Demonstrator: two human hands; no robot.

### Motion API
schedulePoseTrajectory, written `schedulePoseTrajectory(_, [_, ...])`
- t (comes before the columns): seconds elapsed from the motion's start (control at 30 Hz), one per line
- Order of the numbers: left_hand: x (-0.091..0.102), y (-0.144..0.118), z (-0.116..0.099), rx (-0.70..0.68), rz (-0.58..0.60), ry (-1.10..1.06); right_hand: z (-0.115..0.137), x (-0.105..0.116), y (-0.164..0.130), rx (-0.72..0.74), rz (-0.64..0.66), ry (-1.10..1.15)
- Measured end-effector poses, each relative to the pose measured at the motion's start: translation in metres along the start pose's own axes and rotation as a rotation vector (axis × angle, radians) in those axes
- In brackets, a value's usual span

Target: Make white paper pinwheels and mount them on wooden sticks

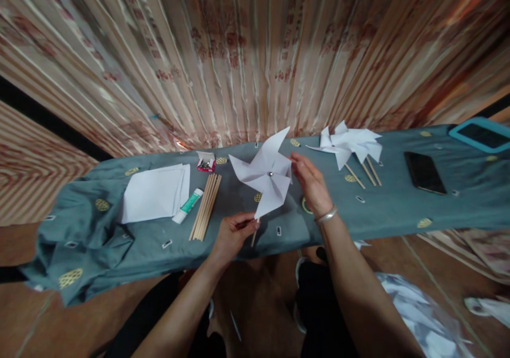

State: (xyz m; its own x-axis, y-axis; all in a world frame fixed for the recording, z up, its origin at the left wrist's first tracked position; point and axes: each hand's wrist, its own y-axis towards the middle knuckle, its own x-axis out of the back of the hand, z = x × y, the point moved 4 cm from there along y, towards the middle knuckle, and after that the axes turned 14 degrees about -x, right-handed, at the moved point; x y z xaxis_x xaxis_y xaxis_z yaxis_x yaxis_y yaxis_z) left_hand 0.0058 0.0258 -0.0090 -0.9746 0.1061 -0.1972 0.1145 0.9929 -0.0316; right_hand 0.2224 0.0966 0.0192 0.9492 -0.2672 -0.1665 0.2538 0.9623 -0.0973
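My left hand (233, 235) grips the wooden stick (254, 236) of a white paper pinwheel (265, 172), holding it upright over the grey-green cloth. A metal pin sits at the pinwheel's centre. My right hand (311, 182), with a silver bangle on the wrist, touches the pinwheel's right blade with its fingertips, fingers spread.
On the cloth-covered bench (398, 204) lie a stack of white paper (155, 192), a glue stick (188, 205), several wooden sticks (205, 205), a small box of pins (206, 162), finished pinwheels (350, 145), a black phone (424, 172) and a blue-framed tablet (482, 134). A curtain hangs behind.
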Motion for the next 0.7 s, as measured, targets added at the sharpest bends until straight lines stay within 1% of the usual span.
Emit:
schedulePoseTrajectory(0.1, [0.0, -0.001, 0.001, -0.004, 0.025, 0.02, 0.002, -0.002, -0.001, -0.022, 0.07, 0.01])
schedulePoseTrajectory(0.2, [0.003, 0.0, 0.002, -0.004, -0.003, 0.001, 0.004, -0.003, -0.004, -0.035, 0.11, 0.043])
schedulePoseTrajectory(0.33, [0.007, 0.003, 0.001, -0.031, -0.029, 0.003, 0.009, -0.003, -0.007, -0.02, 0.088, 0.031])
schedulePoseTrajectory(0.47, [0.01, 0.006, -0.002, -0.06, -0.052, 0.027, 0.01, -0.003, -0.008, -0.041, 0.062, 0.061])
schedulePoseTrajectory(0.7, [0.009, 0.007, -0.008, -0.047, -0.107, 0.039, 0.009, -0.007, -0.011, -0.075, 0.07, 0.065])
